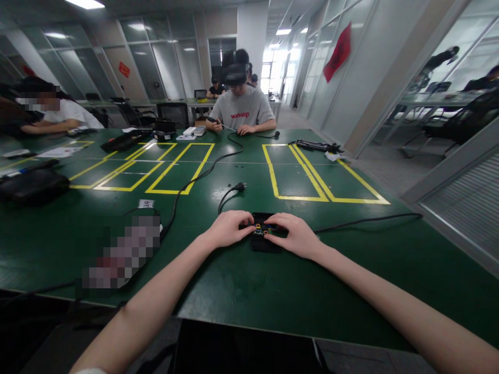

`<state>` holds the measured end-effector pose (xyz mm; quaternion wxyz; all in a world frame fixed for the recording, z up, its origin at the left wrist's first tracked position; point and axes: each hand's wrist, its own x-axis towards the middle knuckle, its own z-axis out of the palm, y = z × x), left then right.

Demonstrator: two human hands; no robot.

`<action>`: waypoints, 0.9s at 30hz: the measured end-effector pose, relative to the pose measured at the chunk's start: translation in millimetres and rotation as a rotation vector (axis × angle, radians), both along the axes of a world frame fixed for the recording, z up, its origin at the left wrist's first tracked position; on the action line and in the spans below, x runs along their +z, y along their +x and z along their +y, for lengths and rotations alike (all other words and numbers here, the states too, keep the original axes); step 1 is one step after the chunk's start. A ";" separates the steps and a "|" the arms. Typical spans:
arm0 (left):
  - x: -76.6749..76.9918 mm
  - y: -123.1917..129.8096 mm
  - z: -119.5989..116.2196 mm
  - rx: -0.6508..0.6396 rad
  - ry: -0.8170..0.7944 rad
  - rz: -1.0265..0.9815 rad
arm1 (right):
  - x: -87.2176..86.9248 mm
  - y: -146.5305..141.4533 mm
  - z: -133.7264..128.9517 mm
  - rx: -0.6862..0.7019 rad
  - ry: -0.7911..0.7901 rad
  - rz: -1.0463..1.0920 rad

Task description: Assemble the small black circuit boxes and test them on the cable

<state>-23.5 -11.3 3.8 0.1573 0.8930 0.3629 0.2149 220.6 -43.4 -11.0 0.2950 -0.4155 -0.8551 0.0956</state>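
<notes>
In front of me on the green table lies an open black plastic case (266,246), like a power adapter's housing. A small circuit board (259,230) with copper-coloured coils sits at its middle. My left hand (230,227) is curled from the left, thumb and fingers closed on the board's left end. From the right, my right hand (296,235) grips the other end between thumb and fingers. My fingertips hide both ends of the board. A short black cord with a plug (240,187) lies just beyond my left hand. Another black cord (370,221) runs right from behind my right hand.
Yellow tape rectangles (302,198) mark the tabletop. A long black cable (202,175) crosses it on my left, near a blurred-out object (125,254) and a paper label (146,203). A black bag (33,184) lies far left. Opposite, a person (242,106) handles a screwdriver.
</notes>
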 end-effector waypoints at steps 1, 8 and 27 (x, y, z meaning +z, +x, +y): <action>-0.2 0.3 0.4 0.001 0.002 0.002 | -1.9 -1.2 0.5 -0.016 0.014 -0.001; -1.7 -0.8 2.4 -0.001 0.034 -0.018 | -5.7 -7.1 0.5 -0.026 0.036 0.015; 13.3 -8.7 -7.8 -0.140 -0.042 -0.157 | 11.4 26.9 -1.8 0.221 0.114 0.073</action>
